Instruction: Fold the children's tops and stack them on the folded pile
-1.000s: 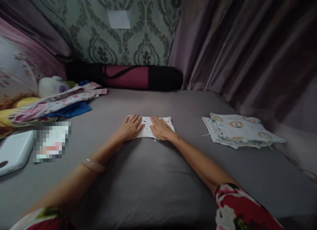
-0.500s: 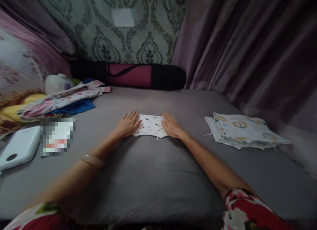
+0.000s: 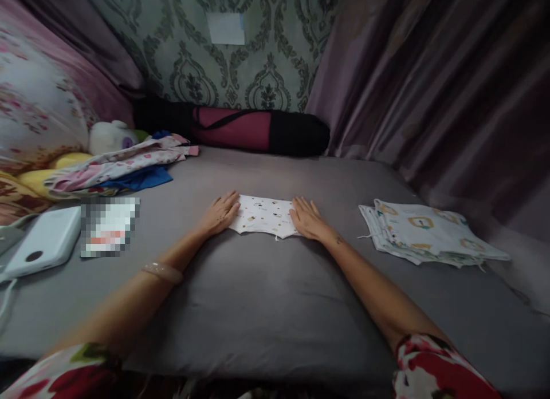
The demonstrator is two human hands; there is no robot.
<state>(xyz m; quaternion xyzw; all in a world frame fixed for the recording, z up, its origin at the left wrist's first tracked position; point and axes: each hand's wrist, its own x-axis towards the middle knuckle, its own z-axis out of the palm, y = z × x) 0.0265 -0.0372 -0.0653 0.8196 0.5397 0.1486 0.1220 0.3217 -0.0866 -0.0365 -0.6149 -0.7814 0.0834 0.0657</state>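
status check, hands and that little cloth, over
Left hand flat on left edge of small printed cloth; right hand flat on right edge. Cloth folded, lying on grey sheet. Folded stack off to the right, apart.

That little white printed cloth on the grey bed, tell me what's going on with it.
A person presses both palms flat on the small white printed cloth, which lies folded on the grey bedsheet. The left hand covers its left end and the right hand its right end, fingers spread. To the right sits a stack of folded white cloths with orange prints. To the left lies a loose heap of pink and blue clothes.
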